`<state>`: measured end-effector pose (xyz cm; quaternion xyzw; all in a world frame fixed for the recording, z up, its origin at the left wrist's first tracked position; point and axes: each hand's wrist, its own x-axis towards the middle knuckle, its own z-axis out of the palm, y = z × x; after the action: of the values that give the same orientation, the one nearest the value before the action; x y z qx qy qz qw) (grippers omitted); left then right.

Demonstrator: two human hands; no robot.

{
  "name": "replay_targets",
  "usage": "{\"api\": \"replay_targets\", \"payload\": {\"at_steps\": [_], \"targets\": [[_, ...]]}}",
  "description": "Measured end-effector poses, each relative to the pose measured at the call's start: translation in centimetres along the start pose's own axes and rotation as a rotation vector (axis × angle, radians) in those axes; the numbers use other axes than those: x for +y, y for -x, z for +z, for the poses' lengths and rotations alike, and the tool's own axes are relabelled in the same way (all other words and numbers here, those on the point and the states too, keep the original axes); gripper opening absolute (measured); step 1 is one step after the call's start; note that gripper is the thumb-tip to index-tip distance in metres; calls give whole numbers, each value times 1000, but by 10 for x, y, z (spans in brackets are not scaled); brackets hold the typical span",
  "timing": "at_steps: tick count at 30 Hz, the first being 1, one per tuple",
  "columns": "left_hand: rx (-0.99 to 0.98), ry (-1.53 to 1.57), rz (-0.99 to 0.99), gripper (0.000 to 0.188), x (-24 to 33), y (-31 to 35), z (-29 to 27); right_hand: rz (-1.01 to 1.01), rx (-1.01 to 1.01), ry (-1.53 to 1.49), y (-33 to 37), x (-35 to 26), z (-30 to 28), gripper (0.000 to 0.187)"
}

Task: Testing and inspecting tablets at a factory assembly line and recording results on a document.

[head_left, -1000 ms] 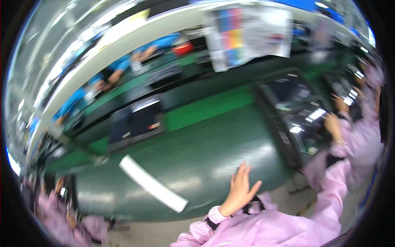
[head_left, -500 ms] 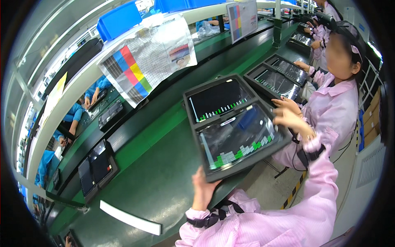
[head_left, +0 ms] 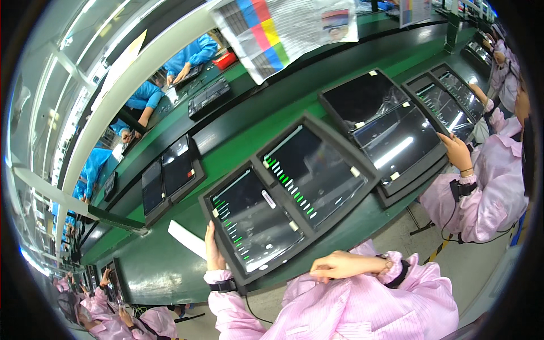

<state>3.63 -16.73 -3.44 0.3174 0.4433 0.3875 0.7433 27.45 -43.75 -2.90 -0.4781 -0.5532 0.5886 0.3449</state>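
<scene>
A: Head view, hands first. What do you log?

B: Item one, my left hand (head_left: pixel 213 249): fingers straight and flat against the left edge of the dark tray (head_left: pixel 247 276), thumb side hidden, so I cannot tell whether it truly clamps the edge. Black wrist strap (head_left: pixel 222 286) just below it. Item two, my right hand (head_left: pixel 340 265): loosely curled, grasping nothing, resting just off the tray's near right corner.

A: And the tray itself?

B: It lies between my two hands, on the green belt (head_left: pixel 164 272), tilted in the picture. It carries two tablets side by side. The left tablet (head_left: pixel 249 218) sits just right of my left hand, screen lit with short green and white bars. The right tablet (head_left: pixel 311 173) lies beyond my right hand, showing the same kind of bars.

A: Surroundings?

B: White slip (head_left: pixel 187 239), flat on the belt, just left of my left hand. Second tray with dark screens (head_left: pixel 391 133), farther right of my right hand; a neighbour's hand (head_left: pixel 455 150) in a pink sleeve touches its corner. Small tray pair (head_left: pixel 167 178) beyond my left hand. Colour chart sheet (head_left: pixel 283 28) hanging well beyond both hands.
</scene>
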Motion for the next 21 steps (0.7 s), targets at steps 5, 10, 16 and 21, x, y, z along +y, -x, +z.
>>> {"api": "replay_targets", "payload": {"at_steps": [5, 10, 16, 21], "targets": [[-98, -165, 42, 34, 25, -3, -54, 172, 203, 303, -6, -58, -54, 22], [-12, -259, -52, 56, 15, -24, -56, -101, 558, 1002, -56, -77, -94, 45], [-206, -1375, 398, 44, 36, -47, -59, -121, 522, 1260, -119, -47, -123, 62], [-71, -1525, 852, 40, 61, -25, -11, 92, 439, 1275, -137, -49, -126, 62]]}}
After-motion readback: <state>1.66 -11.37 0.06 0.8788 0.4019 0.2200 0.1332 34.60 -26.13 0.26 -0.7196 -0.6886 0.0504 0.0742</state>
